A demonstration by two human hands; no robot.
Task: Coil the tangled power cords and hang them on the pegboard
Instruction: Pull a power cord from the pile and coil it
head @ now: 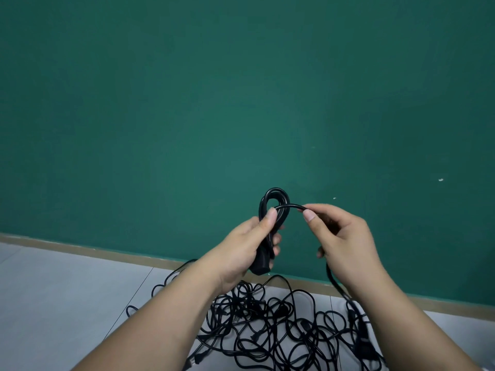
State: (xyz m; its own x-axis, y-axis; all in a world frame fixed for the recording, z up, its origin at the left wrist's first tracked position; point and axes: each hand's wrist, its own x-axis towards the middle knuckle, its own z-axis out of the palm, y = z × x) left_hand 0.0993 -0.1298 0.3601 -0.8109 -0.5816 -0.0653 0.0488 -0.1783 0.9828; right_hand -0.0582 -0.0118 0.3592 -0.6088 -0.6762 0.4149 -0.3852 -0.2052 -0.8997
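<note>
Head view. Left hand [242, 246] wraps a small coil of black power cord [273, 203], fingers curled round the bunched strands, thumb pressed on top where the loops cross. A black connector block [261, 266] hangs below the palm. The coil's top loop stands above the fist, against the green wall [241, 89].

Right hand [340, 242] pinches the same cord between thumb and forefinger just right of the coil; a short arc of cord bridges the two hands. From this hand the cord drops down past the wrist to the floor.

Tangled pile of black cords [281, 325] lies on the pale tiled floor [67, 290], below both forearms, near the tan baseboard [80, 249]. Several plugs show in the pile.
</note>
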